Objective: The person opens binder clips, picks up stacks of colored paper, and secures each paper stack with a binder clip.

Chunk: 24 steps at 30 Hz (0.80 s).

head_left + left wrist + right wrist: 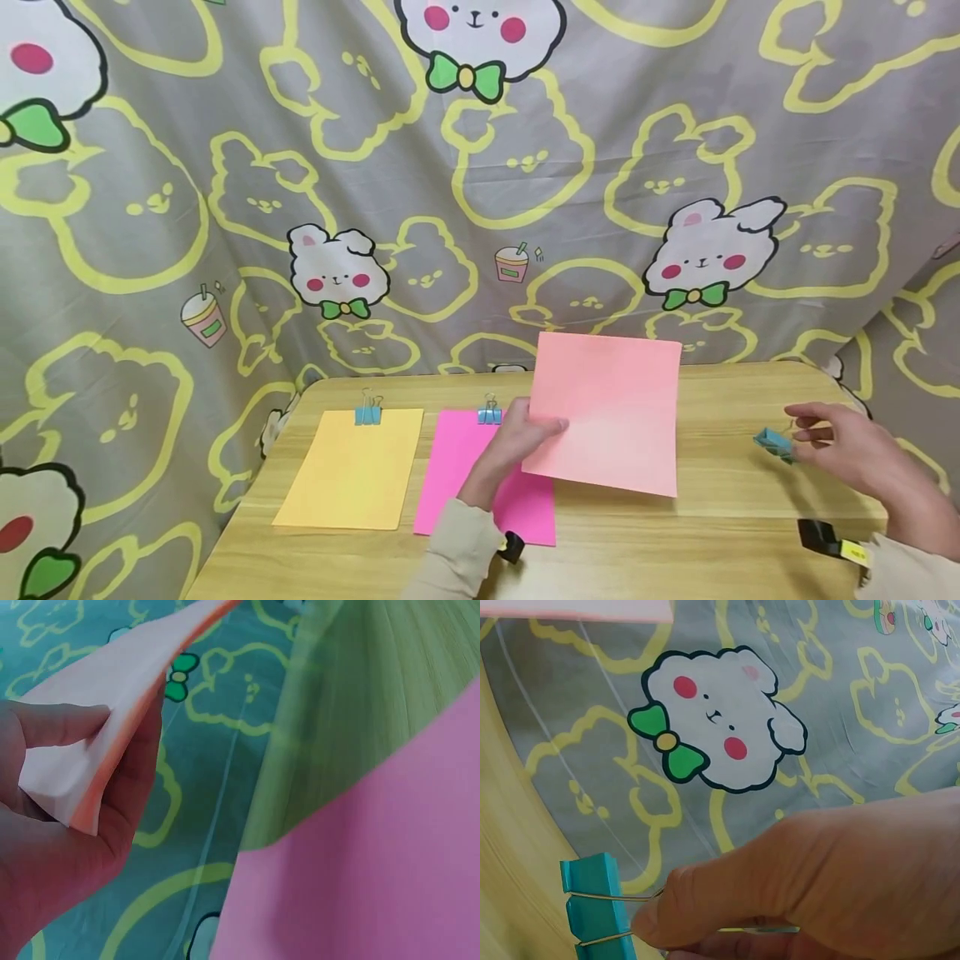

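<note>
My left hand (521,433) pinches a stack of light pink paper (607,412) at its left edge, thumb on the near face and fingers behind. The stack is raised and tilted above the table; its layered edge shows in the left wrist view, where the hand (67,817) grips one side. Off to the right, my right hand (855,446) holds a teal binder clip (774,444) by its wire handles, over the table. In the right wrist view the clip's body (596,907) points away from the fingers, apart from the paper.
On the wooden table (720,533) lie yellow paper (356,475) and bright pink paper (450,475), each with a teal binder clip (367,415) at its top edge. My left forearm partly covers the bright pink paper. A patterned curtain (480,183) hangs behind the table.
</note>
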Each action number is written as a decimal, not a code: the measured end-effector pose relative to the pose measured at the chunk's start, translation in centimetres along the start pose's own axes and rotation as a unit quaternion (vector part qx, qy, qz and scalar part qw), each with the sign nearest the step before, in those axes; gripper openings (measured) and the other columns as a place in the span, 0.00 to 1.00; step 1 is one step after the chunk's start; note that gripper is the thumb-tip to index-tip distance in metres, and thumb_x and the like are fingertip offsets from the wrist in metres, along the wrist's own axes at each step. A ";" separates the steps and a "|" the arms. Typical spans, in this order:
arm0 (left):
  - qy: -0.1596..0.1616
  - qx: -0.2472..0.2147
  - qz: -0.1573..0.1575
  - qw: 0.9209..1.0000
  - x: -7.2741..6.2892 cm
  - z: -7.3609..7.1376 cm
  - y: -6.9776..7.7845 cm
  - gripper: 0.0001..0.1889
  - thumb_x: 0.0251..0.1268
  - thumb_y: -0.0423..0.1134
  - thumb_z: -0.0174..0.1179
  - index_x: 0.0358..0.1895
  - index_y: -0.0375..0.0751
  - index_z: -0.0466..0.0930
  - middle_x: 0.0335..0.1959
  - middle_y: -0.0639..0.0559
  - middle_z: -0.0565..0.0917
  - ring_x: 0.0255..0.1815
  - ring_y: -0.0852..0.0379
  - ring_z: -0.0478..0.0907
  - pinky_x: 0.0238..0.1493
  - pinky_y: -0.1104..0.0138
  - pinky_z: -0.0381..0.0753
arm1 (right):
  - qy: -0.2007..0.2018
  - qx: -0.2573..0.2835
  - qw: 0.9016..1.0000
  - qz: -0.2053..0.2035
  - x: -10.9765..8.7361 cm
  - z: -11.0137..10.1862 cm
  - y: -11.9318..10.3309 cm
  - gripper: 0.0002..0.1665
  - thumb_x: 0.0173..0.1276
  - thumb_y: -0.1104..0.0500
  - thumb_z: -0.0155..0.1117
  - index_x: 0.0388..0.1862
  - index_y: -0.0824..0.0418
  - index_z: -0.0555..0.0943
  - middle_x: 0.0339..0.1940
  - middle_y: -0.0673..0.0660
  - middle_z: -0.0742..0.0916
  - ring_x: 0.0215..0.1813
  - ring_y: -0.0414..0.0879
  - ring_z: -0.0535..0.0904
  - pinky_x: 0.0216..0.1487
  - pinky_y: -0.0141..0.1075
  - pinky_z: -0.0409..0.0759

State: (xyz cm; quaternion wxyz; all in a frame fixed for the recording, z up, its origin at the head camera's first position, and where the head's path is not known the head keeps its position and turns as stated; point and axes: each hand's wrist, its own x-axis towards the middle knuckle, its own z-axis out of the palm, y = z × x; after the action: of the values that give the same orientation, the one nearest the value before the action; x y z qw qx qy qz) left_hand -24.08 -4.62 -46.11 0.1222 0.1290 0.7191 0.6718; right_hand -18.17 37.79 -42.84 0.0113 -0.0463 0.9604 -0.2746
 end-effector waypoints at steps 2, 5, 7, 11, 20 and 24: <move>0.000 -0.009 -0.002 1.000 -0.2 -0.7 -0.1 0.08 0.65 0.30 0.65 0.45 0.33 0.83 0.32 0.47 0.87 0.30 0.57 0.82 0.36 0.65 0.83 | 0.009 -0.002 1.000 -0.003 0.1 0.0 -0.1 0.29 0.64 0.67 0.68 0.60 0.82 0.73 0.47 0.75 0.85 0.48 0.69 0.83 0.35 0.40 0.80; 0.002 -0.021 -0.006 1.000 -0.7 -1.7 -0.3 0.10 0.67 0.30 0.64 0.49 0.31 0.82 0.35 0.47 0.87 0.33 0.56 0.84 0.39 0.64 0.84 | 0.019 -0.002 1.000 -0.002 0.3 0.1 -0.2 0.27 0.63 0.66 0.71 0.57 0.81 0.75 0.43 0.70 0.86 0.45 0.67 0.84 0.34 0.41 0.80; 0.007 -0.034 -0.010 0.999 -1.0 -2.3 -0.4 0.12 0.68 0.30 0.64 0.52 0.31 0.81 0.38 0.45 0.87 0.36 0.55 0.85 0.41 0.63 0.85 | 0.025 -0.001 1.000 0.000 0.3 0.2 -0.3 0.27 0.62 0.66 0.71 0.56 0.80 0.76 0.42 0.69 0.86 0.45 0.67 0.83 0.34 0.43 0.80; 0.017 -0.049 -0.022 0.998 -1.3 -3.2 -0.9 0.14 0.69 0.31 0.64 0.56 0.33 0.79 0.40 0.44 0.88 0.38 0.52 0.87 0.44 0.60 0.85 | 0.036 0.003 0.999 -0.006 0.4 0.4 -0.5 0.29 0.62 0.65 0.73 0.57 0.79 0.75 0.45 0.73 0.84 0.46 0.70 0.82 0.35 0.43 0.81; 0.005 -0.051 -0.027 0.998 -2.0 -4.5 -0.9 0.16 0.71 0.31 0.63 0.59 0.32 0.77 0.42 0.44 0.87 0.40 0.51 0.87 0.45 0.59 0.85 | 0.075 0.004 0.997 -0.017 0.6 1.0 -1.5 0.31 0.63 0.62 0.76 0.58 0.77 0.75 0.43 0.69 0.86 0.43 0.64 0.85 0.31 0.31 0.76; -0.003 -0.063 -0.038 0.997 -2.1 -5.0 -1.1 0.17 0.70 0.32 0.63 0.59 0.33 0.77 0.44 0.44 0.87 0.41 0.51 0.86 0.46 0.58 0.85 | 0.060 0.007 0.998 -0.004 0.9 1.2 -2.2 0.32 0.67 0.54 0.74 0.57 0.77 0.76 0.41 0.64 0.87 0.43 0.62 0.86 0.33 0.34 0.78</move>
State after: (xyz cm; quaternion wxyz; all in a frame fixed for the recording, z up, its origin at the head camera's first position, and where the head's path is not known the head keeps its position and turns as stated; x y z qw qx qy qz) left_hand -23.94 -10.12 -46.89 0.1580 0.0957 0.6795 0.7100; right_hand -18.78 35.25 -42.65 -0.0473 -0.0339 0.9571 -0.2840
